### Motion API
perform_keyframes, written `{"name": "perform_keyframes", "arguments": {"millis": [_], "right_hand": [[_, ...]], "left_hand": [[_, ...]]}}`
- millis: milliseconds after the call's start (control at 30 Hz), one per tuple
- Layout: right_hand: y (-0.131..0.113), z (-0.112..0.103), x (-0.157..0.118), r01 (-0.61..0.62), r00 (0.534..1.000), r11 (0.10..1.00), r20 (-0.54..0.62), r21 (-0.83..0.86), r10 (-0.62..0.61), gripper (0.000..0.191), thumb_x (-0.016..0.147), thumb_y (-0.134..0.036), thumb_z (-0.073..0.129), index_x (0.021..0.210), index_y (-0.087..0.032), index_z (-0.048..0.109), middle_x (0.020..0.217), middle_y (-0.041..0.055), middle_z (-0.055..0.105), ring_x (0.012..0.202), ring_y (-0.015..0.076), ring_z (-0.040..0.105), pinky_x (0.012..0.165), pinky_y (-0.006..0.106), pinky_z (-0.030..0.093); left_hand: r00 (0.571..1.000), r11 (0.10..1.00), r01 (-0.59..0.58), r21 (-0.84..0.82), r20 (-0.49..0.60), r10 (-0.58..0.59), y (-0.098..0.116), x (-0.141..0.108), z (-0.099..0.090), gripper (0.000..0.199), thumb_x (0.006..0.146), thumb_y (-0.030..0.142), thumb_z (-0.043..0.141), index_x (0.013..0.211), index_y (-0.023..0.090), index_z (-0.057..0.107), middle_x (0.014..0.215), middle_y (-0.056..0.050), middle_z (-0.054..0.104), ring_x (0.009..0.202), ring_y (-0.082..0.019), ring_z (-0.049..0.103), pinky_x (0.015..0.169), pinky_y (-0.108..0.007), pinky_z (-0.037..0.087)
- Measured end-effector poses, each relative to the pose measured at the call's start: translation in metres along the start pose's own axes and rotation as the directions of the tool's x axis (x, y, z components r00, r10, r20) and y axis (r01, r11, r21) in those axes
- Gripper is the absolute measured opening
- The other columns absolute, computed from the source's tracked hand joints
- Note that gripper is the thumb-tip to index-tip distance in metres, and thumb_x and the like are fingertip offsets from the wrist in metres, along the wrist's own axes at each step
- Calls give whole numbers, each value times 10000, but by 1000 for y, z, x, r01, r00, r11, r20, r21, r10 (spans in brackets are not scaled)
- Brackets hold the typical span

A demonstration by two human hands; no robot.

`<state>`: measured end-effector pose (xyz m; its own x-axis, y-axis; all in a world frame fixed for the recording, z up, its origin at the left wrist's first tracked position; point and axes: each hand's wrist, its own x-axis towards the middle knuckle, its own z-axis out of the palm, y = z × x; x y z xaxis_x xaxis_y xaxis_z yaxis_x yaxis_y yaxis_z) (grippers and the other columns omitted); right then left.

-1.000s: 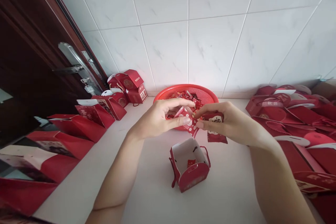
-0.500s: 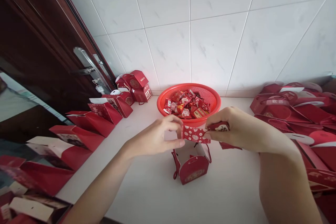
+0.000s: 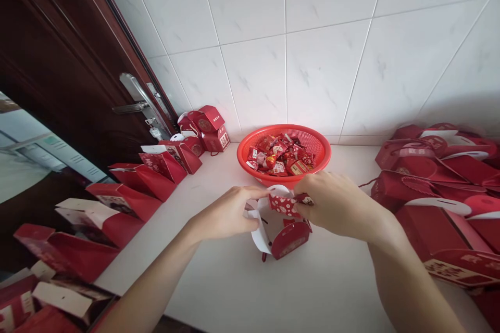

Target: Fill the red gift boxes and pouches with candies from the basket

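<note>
A small red candy box (image 3: 291,242) with white insides stands open on the white table. My right hand (image 3: 332,205) is closed over the box, pinching red wrapped candies; one with white dots (image 3: 283,205) sticks out from its fingertips above the opening. At the box's left side, my left hand (image 3: 224,213) has thumb and forefinger apart around the raised white flap (image 3: 258,231), the thumb close against it. Behind both hands sits a red plastic basket (image 3: 244,158) with many red-wrapped candies (image 3: 279,153).
Open red boxes (image 3: 128,187) line the table's left edge, and closed ones (image 3: 211,127) are stacked at the back left. A heap of red boxes (image 3: 437,177) covers the right side. A tiled wall (image 3: 324,73) and a dark door (image 3: 58,36) bound the table.
Both hands have come down towards the box, the right one bringing the candies over its opening. The box's left flap now leans outward, showing white inside. The view has shifted slightly.
</note>
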<state>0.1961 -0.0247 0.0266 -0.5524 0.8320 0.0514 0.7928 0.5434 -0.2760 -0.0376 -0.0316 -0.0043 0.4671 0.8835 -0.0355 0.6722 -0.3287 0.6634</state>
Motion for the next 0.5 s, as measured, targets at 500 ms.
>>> {"name": "perform_keyframes", "arguments": {"millis": [500], "right_hand": [[7, 2, 23, 106, 949, 754, -292, 648, 117, 356, 907, -382, 608, 631, -200, 475, 576, -44, 392, 534, 102, 325, 505, 264, 244]], "left_hand": [[1000, 1000, 16, -2, -22, -16, -5, 19, 5, 698, 707, 122, 624, 1394, 249, 614, 1010, -30, 750, 919, -229, 688, 744, -278, 528]]}}
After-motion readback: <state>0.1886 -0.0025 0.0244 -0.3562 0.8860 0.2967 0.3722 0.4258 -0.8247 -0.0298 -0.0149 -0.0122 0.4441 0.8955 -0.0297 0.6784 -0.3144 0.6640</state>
